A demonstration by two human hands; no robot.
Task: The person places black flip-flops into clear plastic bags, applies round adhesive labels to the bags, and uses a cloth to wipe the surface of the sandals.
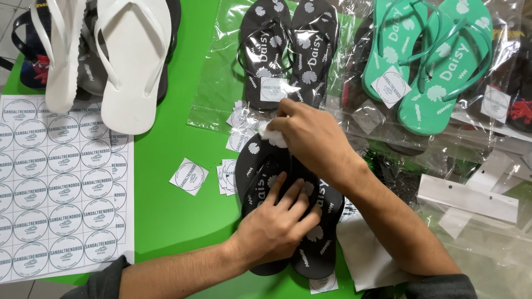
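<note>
A pair of black flip-flops with white daisy prints (316, 243) lies on the green table (177, 221) in front of me. My left hand (280, 221) presses flat on top of the pair, fingers spread. My right hand (310, 135) hovers over the toe end and pinches a small white round sticker (271, 135) between its fingertips. A small stack of cut square stickers (227, 176) sits just left of the flip-flops, and a single one (189, 176) lies further left.
A sheet of round stickers (61, 182) covers the left edge. White flip-flops (130, 61) lie at the back left. Bagged black flip-flops (288, 50) and bagged green ones (432, 61) lie behind. Clear plastic bags (476, 221) pile at the right.
</note>
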